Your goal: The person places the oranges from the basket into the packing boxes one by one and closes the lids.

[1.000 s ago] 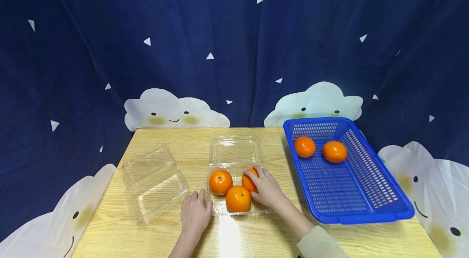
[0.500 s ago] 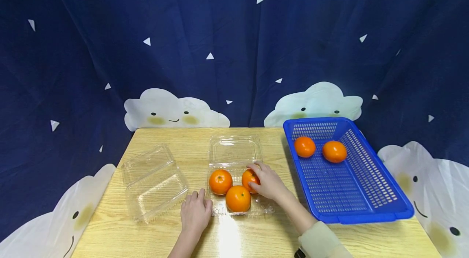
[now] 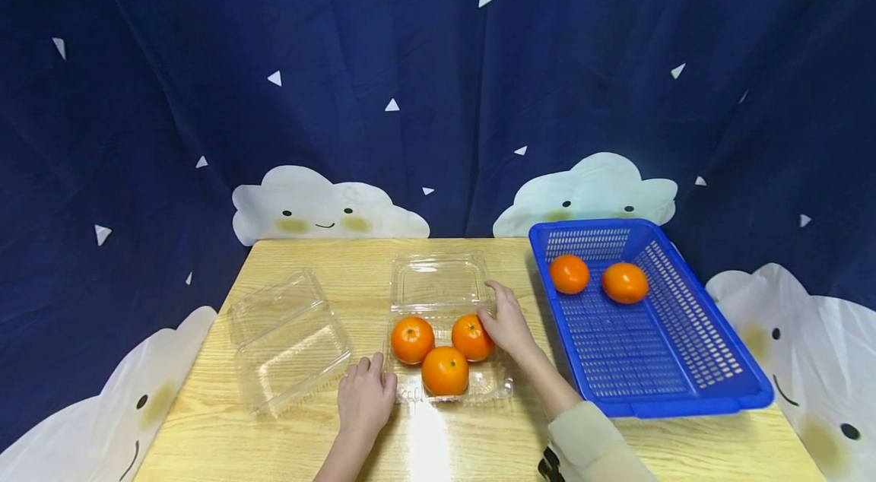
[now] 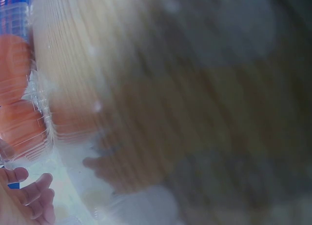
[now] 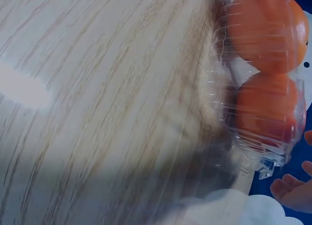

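Observation:
In the head view, an open clear plastic clamshell box (image 3: 441,280) lies mid-table with its lid folded back. Three oranges sit in its base: one at back left (image 3: 413,340), one at back right (image 3: 472,337), one in front (image 3: 445,372). My right hand (image 3: 506,321) is at the box's right side, fingers extended and thumb by the back right orange, gripping nothing. Its fingers (image 5: 292,188) show beside the box's corner in the right wrist view. My left hand (image 3: 366,394) rests at the box's front left corner, fingers relaxed; the left wrist view shows them (image 4: 36,193) below the box.
A second open clamshell box (image 3: 290,345), with nothing in it, lies on the left of the wooden table (image 3: 274,451). On the right stands a blue plastic basket (image 3: 643,368) with two oranges (image 3: 569,274) toward its back. A dark blue curtain (image 3: 438,49) hangs behind.
My right hand has let go of the back right orange and moved right and back, its fingers spreading. That orange sits slightly further right. My left hand has stayed in place.

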Available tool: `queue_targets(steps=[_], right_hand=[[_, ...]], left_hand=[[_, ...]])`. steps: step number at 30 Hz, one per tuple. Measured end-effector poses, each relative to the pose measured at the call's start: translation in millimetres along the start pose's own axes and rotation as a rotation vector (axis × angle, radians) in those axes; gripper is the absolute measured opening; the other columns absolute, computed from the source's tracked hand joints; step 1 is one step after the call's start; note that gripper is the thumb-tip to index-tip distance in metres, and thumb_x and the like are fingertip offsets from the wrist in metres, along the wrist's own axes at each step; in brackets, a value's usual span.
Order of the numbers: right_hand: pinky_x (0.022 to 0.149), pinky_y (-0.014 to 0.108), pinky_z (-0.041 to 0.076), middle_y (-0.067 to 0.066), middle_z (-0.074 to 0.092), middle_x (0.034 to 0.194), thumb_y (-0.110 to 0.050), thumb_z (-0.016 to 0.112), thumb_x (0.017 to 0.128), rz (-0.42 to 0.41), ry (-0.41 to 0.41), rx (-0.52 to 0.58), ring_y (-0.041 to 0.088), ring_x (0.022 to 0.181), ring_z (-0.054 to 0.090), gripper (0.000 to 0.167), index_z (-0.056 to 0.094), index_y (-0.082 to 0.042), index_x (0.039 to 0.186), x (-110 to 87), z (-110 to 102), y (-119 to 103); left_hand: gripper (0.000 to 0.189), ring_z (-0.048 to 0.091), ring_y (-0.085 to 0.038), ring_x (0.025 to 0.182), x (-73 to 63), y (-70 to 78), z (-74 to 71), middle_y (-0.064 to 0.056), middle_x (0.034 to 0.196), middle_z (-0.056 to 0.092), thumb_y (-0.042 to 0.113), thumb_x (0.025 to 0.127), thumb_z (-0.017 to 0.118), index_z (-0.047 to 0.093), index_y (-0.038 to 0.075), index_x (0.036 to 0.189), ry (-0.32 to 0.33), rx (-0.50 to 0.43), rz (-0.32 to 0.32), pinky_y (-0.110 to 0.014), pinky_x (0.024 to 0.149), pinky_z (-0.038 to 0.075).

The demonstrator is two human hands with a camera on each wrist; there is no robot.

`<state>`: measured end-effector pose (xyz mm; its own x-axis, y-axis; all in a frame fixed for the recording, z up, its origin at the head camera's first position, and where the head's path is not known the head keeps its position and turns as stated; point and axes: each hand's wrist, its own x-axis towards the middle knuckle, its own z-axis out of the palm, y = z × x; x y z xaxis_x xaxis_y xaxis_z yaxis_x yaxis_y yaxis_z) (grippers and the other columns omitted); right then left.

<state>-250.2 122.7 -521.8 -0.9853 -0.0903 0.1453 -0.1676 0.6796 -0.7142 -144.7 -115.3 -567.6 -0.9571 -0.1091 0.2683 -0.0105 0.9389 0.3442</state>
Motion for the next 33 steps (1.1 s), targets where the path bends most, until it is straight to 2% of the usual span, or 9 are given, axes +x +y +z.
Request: queue_targets(steps=[7,14,20,27,33], right_hand=[[0.099,0.053,0.031,0.029,0.035,0.134,-0.016,0.056,0.085,0.079,-0.019,0.046,0.044,0.121,0.038,0.059,0.033,0.002,0.136,6.7,5,9],[0.096,0.055,0.034,0.037,0.037,0.129,-0.013,0.051,0.090,0.172,-0.040,0.205,0.048,0.117,0.041,0.057,0.026,0.009,0.136,11.1,8,16],[0.096,0.051,0.036,0.036,0.039,0.126,-0.012,0.049,0.091,0.279,-0.066,0.326,0.047,0.116,0.043,0.057,0.023,0.011,0.136,15.3,12,18],[0.099,0.049,0.033,0.033,0.044,0.125,-0.014,0.046,0.092,0.351,-0.069,0.373,0.043,0.118,0.042,0.054,0.025,0.011,0.136,16.7,18,19],[0.100,0.050,0.030,0.032,0.041,0.129,-0.014,0.044,0.093,0.379,-0.091,0.408,0.043,0.121,0.039,0.053,0.025,0.009,0.137,17.5,20,19]], left_hand=[[0.024,0.053,-0.030,0.073,0.3,-0.1,-0.1,-0.010,0.078,0.054,0.019,0.079,0.053,0.059,0.005,0.097,0.004,-0.004,-0.001,-0.041,0.060,0.041],[0.023,0.052,-0.029,0.073,0.3,0.5,-0.5,-0.010,0.079,0.054,0.020,0.079,0.054,0.058,0.005,0.096,-0.007,0.000,-0.006,-0.041,0.061,0.040],[0.025,0.053,-0.030,0.074,-0.3,0.0,-0.6,-0.010,0.080,0.055,0.021,0.080,0.053,0.058,0.005,0.099,-0.020,-0.003,-0.012,-0.041,0.062,0.041],[0.024,0.052,-0.029,0.073,-0.3,0.0,-0.4,-0.009,0.080,0.055,0.021,0.081,0.053,0.058,0.005,0.098,-0.023,0.000,-0.009,-0.041,0.062,0.041],[0.024,0.053,-0.028,0.074,0.0,0.1,-0.6,-0.010,0.081,0.055,0.022,0.081,0.053,0.058,0.005,0.098,-0.027,0.003,-0.012,-0.041,0.062,0.041]])
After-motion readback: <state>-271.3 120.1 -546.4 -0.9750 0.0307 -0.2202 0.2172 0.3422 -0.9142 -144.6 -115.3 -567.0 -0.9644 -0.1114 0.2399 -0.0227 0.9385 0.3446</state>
